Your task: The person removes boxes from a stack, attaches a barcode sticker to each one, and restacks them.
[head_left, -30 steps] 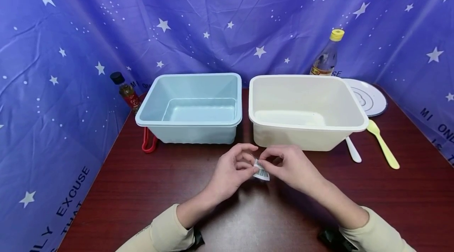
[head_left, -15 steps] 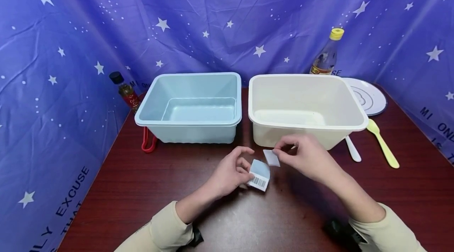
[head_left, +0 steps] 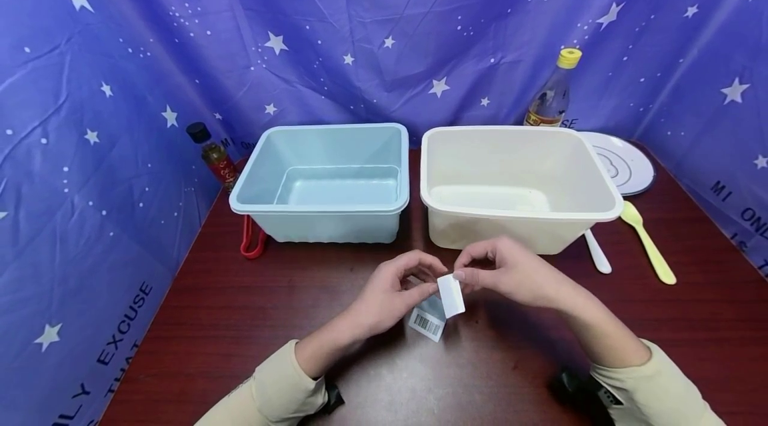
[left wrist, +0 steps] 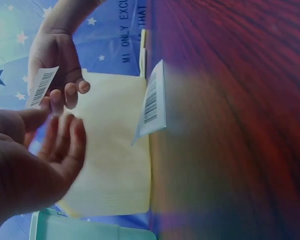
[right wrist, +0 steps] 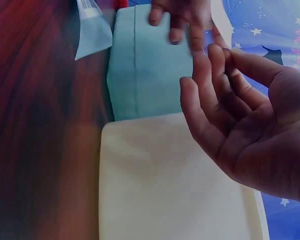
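My right hand (head_left: 501,273) pinches the upper corner of a small white label (head_left: 451,296); its other face carries a barcode, as the left wrist view shows. My left hand (head_left: 393,293) has thumb and forefinger at the label's near edge, its other fingers loosely bent. Below the left hand, close over the table, is a pale blue piece with a white barcode strip (head_left: 427,324). In the left wrist view this pale blue piece (left wrist: 152,105) stands apart from both hands. The right wrist view shows it again, a tapered pale blue piece (right wrist: 94,30).
Behind the hands stand a light blue tub (head_left: 324,226) and a cream tub (head_left: 498,229). A dark-capped bottle (head_left: 216,159) and a red loop (head_left: 252,246) are at left. On the right are a yellow-capped bottle (head_left: 549,103), plate (head_left: 636,169), white handle (head_left: 598,253) and yellow spoon (head_left: 654,249).
The hands drew apart with a white label in the right hand, then came together again. The left hand let go of the pale blue piece, which is now lower and nearer the body.
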Action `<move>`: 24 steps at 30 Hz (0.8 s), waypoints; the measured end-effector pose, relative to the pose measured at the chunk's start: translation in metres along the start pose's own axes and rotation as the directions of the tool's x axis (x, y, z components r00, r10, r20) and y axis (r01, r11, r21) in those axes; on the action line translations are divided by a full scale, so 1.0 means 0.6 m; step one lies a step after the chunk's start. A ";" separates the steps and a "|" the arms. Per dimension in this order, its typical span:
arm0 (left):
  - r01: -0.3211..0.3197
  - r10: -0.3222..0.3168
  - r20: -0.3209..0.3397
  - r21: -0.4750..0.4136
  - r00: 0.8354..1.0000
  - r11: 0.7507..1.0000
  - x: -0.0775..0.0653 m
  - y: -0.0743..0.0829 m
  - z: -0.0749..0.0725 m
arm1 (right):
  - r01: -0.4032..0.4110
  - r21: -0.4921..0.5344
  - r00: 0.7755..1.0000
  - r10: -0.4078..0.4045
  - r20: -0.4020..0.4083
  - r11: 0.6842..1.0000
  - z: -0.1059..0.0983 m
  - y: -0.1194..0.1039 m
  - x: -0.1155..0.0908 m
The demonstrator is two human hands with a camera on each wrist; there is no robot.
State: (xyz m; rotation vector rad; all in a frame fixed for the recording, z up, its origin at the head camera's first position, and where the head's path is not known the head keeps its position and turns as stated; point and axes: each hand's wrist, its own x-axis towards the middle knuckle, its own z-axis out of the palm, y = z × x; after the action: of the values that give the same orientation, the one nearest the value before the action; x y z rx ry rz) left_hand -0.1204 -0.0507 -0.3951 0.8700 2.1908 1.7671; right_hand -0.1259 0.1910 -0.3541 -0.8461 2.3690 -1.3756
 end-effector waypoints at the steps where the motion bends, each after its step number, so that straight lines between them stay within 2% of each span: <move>1: -0.018 0.018 0.019 -0.026 1.000 1.000 0.000 0.002 0.000 | 0.004 0.013 1.000 -0.004 0.014 1.000 0.002 0.002 0.000; 5: -0.070 0.073 0.059 -0.056 0.996 0.996 0.000 0.005 0.002 | 0.018 0.071 0.998 -0.023 0.063 0.997 0.010 0.005 0.000; 12: -0.173 0.176 0.055 -0.060 0.983 0.983 0.004 -0.001 0.005 | 0.040 0.123 0.993 -0.053 0.109 0.992 0.023 0.007 0.000; 18: -0.137 0.141 0.044 -0.084 0.989 0.987 0.005 0.004 0.005 | 0.025 0.100 0.995 -0.034 0.090 0.995 0.021 0.010 0.000; 24: -0.061 0.060 -0.017 -0.106 0.998 0.993 0.011 0.007 0.004 | -0.014 0.046 1.000 0.015 -0.026 0.999 0.009 0.010 -0.008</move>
State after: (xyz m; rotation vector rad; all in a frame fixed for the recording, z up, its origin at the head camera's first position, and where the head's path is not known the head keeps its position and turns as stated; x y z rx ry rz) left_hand -0.1231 -0.0446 -0.3905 0.9114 2.0776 1.9033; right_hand -0.1216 0.1924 -0.3626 -0.8020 2.3482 -1.4386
